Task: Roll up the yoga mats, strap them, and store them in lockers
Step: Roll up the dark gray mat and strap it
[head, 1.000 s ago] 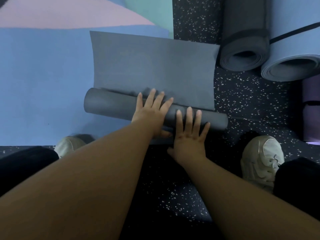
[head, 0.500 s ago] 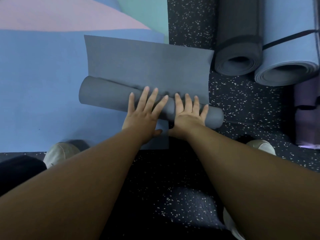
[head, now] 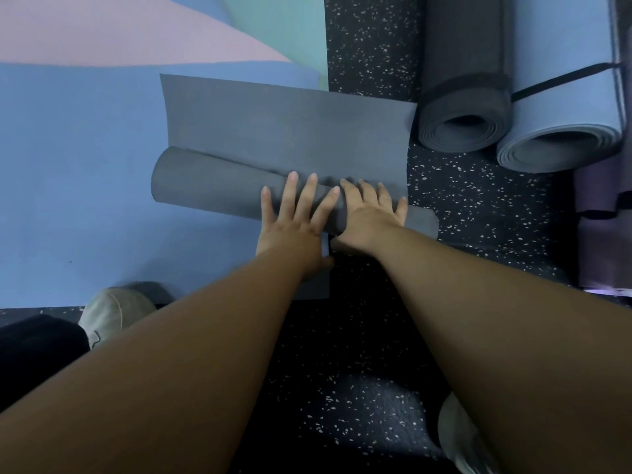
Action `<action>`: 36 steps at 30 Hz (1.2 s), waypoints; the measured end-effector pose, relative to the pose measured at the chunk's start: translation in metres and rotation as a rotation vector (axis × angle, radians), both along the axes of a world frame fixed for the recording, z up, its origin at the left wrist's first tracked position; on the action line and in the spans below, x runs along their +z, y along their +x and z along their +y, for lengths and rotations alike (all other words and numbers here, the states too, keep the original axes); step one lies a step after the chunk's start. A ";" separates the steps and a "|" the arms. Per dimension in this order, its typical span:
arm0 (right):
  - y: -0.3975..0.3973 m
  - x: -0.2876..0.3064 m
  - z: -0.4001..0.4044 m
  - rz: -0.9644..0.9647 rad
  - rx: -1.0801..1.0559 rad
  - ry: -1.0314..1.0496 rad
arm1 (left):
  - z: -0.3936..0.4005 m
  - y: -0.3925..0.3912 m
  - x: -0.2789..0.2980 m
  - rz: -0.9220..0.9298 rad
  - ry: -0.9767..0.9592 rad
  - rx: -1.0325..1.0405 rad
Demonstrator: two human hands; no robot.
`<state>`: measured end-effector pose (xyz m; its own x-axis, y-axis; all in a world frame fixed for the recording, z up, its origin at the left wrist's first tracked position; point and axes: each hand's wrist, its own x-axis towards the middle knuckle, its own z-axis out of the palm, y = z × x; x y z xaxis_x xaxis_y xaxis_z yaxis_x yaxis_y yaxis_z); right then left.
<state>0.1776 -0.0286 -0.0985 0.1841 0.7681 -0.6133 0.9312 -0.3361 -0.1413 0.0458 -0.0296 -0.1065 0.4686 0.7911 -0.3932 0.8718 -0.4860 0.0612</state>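
Note:
A grey yoga mat (head: 284, 131) lies partly rolled in front of me, its rolled part (head: 212, 186) nearest me and its flat part stretching away. My left hand (head: 294, 217) rests on the roll with fingers spread and straight. My right hand (head: 371, 212) presses on the roll just to the right, its fingers flat over the top. The grey mat lies across a flat blue mat (head: 78, 172) and the speckled floor.
A rolled dark grey mat (head: 461, 114) and a rolled light blue mat (head: 561, 131) with a black strap lie at the upper right. A purple rolled mat (head: 605, 227) sits at the right edge. Pink (head: 119, 32) and teal (head: 287, 25) mats lie beyond. My shoes flank the dark speckled floor.
Both hands have pushed forward over the roll, the right hand catching up beside the left. The roll has turned a little further onto the flat part.

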 end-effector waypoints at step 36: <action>-0.019 -0.035 -0.043 -0.182 -0.046 0.593 | 0.042 0.021 0.012 0.069 -0.093 0.009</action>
<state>0.1582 -0.0717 -0.1338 0.2865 0.9572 -0.0407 0.9444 -0.2893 -0.1562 0.0668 0.0126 -0.0944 0.4313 0.7536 -0.4960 0.8797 -0.4733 0.0458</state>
